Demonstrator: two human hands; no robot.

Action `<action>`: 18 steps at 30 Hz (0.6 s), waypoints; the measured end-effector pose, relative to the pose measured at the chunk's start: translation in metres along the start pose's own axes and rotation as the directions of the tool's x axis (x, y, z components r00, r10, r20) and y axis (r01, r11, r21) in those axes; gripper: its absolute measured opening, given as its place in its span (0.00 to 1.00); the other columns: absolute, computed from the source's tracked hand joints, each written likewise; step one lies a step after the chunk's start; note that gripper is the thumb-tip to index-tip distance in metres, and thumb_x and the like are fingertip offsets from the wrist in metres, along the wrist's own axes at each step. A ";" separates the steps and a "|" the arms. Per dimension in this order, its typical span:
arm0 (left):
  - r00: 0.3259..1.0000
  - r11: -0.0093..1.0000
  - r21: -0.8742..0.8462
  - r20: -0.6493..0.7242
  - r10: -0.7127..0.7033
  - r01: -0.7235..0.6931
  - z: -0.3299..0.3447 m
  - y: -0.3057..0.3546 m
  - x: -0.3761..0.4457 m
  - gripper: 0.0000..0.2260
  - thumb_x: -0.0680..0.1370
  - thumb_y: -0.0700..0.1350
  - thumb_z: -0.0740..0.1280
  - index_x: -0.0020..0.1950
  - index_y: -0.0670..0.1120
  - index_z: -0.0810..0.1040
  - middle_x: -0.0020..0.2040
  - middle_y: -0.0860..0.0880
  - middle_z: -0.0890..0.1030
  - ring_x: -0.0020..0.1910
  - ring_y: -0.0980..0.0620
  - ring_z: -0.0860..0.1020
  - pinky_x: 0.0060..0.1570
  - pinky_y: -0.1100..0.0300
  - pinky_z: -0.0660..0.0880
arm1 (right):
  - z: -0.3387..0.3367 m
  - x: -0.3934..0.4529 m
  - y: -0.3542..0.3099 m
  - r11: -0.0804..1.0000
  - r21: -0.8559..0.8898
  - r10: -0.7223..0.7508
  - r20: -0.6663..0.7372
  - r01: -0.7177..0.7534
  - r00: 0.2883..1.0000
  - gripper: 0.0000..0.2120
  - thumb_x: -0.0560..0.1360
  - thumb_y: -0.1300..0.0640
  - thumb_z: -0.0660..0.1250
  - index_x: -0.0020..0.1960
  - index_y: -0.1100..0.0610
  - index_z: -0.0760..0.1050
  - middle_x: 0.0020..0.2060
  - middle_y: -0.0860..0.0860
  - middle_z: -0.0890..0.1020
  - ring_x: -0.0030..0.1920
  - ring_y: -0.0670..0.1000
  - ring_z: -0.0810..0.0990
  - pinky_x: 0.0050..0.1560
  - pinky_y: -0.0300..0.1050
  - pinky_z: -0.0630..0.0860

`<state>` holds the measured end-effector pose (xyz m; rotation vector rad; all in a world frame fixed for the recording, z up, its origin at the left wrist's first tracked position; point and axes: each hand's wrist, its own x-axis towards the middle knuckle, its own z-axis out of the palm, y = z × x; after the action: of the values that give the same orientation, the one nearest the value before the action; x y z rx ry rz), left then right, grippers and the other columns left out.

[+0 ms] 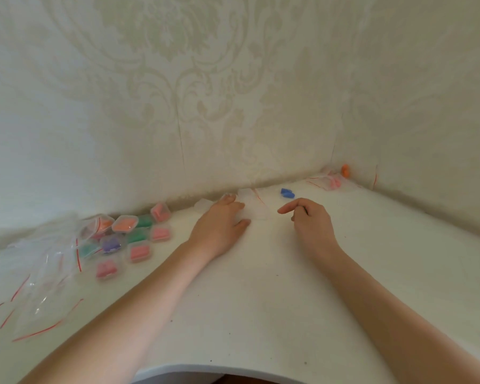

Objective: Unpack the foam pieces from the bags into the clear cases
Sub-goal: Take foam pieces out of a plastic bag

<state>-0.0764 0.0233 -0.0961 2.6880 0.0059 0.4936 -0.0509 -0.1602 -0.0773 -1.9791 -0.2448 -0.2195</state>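
While both bare arms reach forward over the white bench (261,300), the small blue foam pieces (287,192) lie near the back wall, just beyond the right hand (311,217). Their long side runs left to right, tipped a little toward the right. The left hand (219,223) lies palm down with straight fingers (229,200) resting on a clear plastic bag with a red strip (254,206). The right hand hovers beside that bag, its pointing finger sticking out to the left and the other fingers loosely curled, holding nothing. On the left sit small clear square cases (128,236) filled with pink, orange, green and purple foam, next to a heap of empty clear bags (39,273). Far in the right corner are an orange foam piece (345,171) and a bag with pink foam (333,182)
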 end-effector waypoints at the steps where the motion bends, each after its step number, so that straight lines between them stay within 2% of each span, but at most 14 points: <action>1: 0.999 1.000 -0.008 -0.044 0.005 -0.005 -0.001 0.001 -0.001 0.20 0.78 0.50 0.64 0.69 0.46 0.70 0.72 0.47 0.68 0.72 0.51 0.64 0.67 0.60 0.60 | 0.000 0.000 -0.001 1.000 -0.005 0.003 0.003 -0.003 1.000 0.18 0.77 0.65 0.51 0.44 0.57 0.80 0.31 0.47 0.72 0.31 0.46 0.68 0.26 0.33 0.62; 4: 0.975 0.992 -0.096 -0.213 0.060 -0.082 -0.006 0.013 -0.009 0.18 0.74 0.48 0.71 0.63 0.47 0.75 0.57 0.48 0.79 0.54 0.49 0.77 0.54 0.60 0.70 | -0.003 0.000 -0.006 1.000 -0.024 0.006 0.033 -0.005 0.999 0.17 0.78 0.62 0.52 0.44 0.57 0.80 0.28 0.48 0.70 0.28 0.46 0.65 0.23 0.33 0.61; 7: 0.942 0.957 -0.161 -0.276 0.190 -0.240 -0.004 0.030 -0.016 0.18 0.71 0.44 0.73 0.60 0.45 0.78 0.49 0.54 0.73 0.39 0.53 0.75 0.47 0.56 0.75 | -0.001 -0.003 -0.011 0.992 -0.093 -0.074 0.119 0.086 0.990 0.14 0.79 0.54 0.57 0.45 0.57 0.79 0.30 0.48 0.71 0.29 0.45 0.67 0.28 0.31 0.64; 9: 0.929 0.942 -0.160 -0.275 0.246 -0.297 0.000 0.036 -0.019 0.18 0.70 0.43 0.74 0.59 0.44 0.78 0.48 0.55 0.70 0.37 0.55 0.72 0.44 0.55 0.76 | 0.002 -0.005 -0.011 0.977 -0.134 -0.141 0.193 0.168 0.971 0.14 0.78 0.48 0.60 0.43 0.56 0.78 0.31 0.49 0.72 0.30 0.45 0.66 0.31 0.33 0.64; 11: 0.930 0.940 -0.167 -0.273 0.245 -0.297 0.003 0.037 -0.019 0.19 0.70 0.42 0.74 0.60 0.43 0.78 0.48 0.55 0.69 0.38 0.54 0.72 0.43 0.54 0.76 | 0.005 -0.006 -0.010 0.977 -0.122 -0.140 0.244 0.173 0.960 0.13 0.77 0.46 0.62 0.42 0.54 0.77 0.32 0.50 0.71 0.31 0.45 0.65 0.31 0.35 0.62; 15: 0.932 0.942 -0.169 -0.273 0.237 -0.289 0.001 0.035 -0.021 0.19 0.71 0.39 0.73 0.61 0.43 0.78 0.49 0.55 0.67 0.37 0.54 0.72 0.43 0.55 0.76 | 0.005 -0.008 -0.008 0.973 -0.120 -0.158 0.264 0.195 0.952 0.12 0.74 0.44 0.66 0.45 0.53 0.79 0.29 0.45 0.65 0.29 0.43 0.64 0.30 0.32 0.63; 18: 0.928 0.934 -0.155 -0.247 0.280 -0.323 0.000 0.036 -0.022 0.19 0.71 0.38 0.72 0.62 0.43 0.76 0.52 0.51 0.71 0.38 0.55 0.72 0.44 0.56 0.76 | 0.006 -0.007 -0.006 0.972 -0.128 -0.162 0.245 0.197 0.956 0.13 0.73 0.44 0.67 0.43 0.54 0.79 0.28 0.45 0.65 0.26 0.43 0.64 0.30 0.31 0.63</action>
<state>-0.0990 -0.0116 -0.0895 2.4378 -0.3811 0.8415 -0.0591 -0.1530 -0.0763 -2.1355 -0.5779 -0.1239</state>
